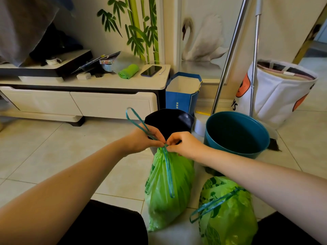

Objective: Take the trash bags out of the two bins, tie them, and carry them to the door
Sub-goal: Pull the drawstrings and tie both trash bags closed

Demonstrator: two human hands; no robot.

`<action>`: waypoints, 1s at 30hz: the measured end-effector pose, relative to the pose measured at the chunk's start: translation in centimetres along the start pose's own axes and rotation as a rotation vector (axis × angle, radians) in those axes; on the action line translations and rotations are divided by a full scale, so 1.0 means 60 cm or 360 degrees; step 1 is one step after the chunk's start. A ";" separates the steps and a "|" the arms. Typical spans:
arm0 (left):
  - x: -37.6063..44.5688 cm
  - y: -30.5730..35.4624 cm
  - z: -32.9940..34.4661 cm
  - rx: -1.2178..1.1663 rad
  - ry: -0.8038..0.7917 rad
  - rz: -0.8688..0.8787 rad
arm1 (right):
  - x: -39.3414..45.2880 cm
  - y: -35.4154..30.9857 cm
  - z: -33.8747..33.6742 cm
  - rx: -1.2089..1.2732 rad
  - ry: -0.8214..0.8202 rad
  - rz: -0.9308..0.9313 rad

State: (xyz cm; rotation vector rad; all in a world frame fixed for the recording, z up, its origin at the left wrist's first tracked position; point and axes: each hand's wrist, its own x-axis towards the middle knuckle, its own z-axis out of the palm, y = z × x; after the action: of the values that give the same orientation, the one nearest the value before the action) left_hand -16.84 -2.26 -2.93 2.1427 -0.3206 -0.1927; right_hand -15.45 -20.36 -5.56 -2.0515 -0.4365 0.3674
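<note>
now two green bags (168, 188); two bins (237, 133); left hand (141, 138), right hand (185, 144) both pinching one drawstring (167, 147)

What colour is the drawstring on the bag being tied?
Teal blue drawstring against the light green bag; the head view, the only one, shows it clearly.

The floor (53, 147) is made of pale glossy tiles with thin grout lines. At the left stands a low cream TV cabinet (79, 101) with two drawers and a dark edge. Behind it the wall (85, 23) is cream, painted with green bamboo (139, 27). To the right a panel shows a white swan (203, 38) on water. Soft daylight fills the room.
</note>
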 end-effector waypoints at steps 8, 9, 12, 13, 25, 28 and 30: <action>0.025 -0.017 0.011 0.0449 0.0135 0.0170 | -0.003 -0.005 -0.001 0.0223 -0.0035 0.0285; 0.025 -0.016 0.013 0.0517 0.0142 0.0195 | -0.004 -0.005 -0.001 0.0236 -0.0039 0.0305; 0.019 -0.009 0.018 0.0719 0.0183 0.0281 | -0.004 -0.004 0.000 0.0402 -0.0044 0.0413; 0.018 -0.008 0.019 0.0762 0.0186 0.0299 | -0.005 -0.004 0.000 0.0486 -0.0043 0.0450; 0.022 -0.014 0.030 0.0955 0.0170 0.0576 | -0.007 -0.002 0.005 0.0696 -0.0031 0.0541; 0.019 -0.013 0.028 0.0908 0.0163 0.0579 | -0.005 0.000 -0.001 0.0540 -0.0070 0.0442; 0.018 -0.014 0.026 0.0867 0.0164 0.0547 | -0.005 -0.001 -0.007 0.0437 -0.0091 0.0415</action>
State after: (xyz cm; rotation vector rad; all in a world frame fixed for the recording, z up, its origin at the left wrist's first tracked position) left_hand -16.08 -3.35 -4.52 2.5703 -0.7401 0.2292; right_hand -15.57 -20.80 -5.29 -1.8341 -0.1411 0.6096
